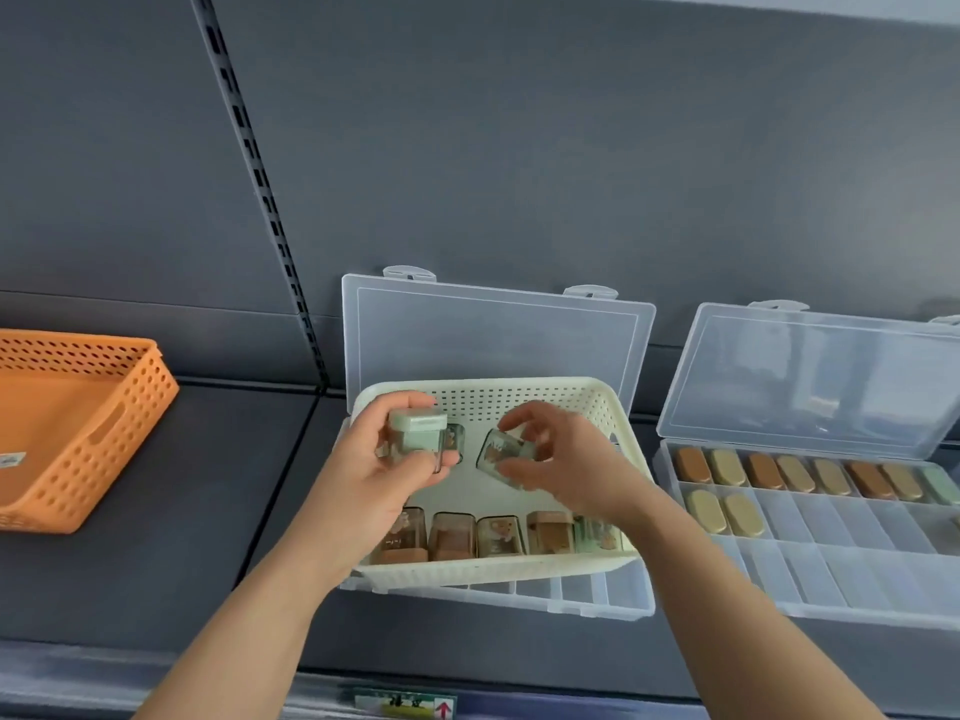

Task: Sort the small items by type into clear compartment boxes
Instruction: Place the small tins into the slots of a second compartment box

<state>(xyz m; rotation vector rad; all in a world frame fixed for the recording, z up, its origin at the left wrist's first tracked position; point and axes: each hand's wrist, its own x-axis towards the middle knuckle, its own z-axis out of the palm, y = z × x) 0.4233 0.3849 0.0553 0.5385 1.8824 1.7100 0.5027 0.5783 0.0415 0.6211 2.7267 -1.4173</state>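
Centre frame: a green-capped case [418,433] is gripped in the left hand [379,470], fingers curled round it; a second small case [498,454] is pinched by the right hand [571,459] — both held above a cream basket [519,394]. More cases [498,535] are lined along the basket's near wall. The basket is set on an open clear box [587,597]. At right — another open box [883,563] w/ brown, tan & green oval pieces [727,467] in its far compartments. Orange basket [104,423] at left.

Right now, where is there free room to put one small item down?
Bare shelf lies between the orange basket and the cream basket. In the right compartment box, the front cells look empty. Crowded: the cream basket's front row and that box's back row.
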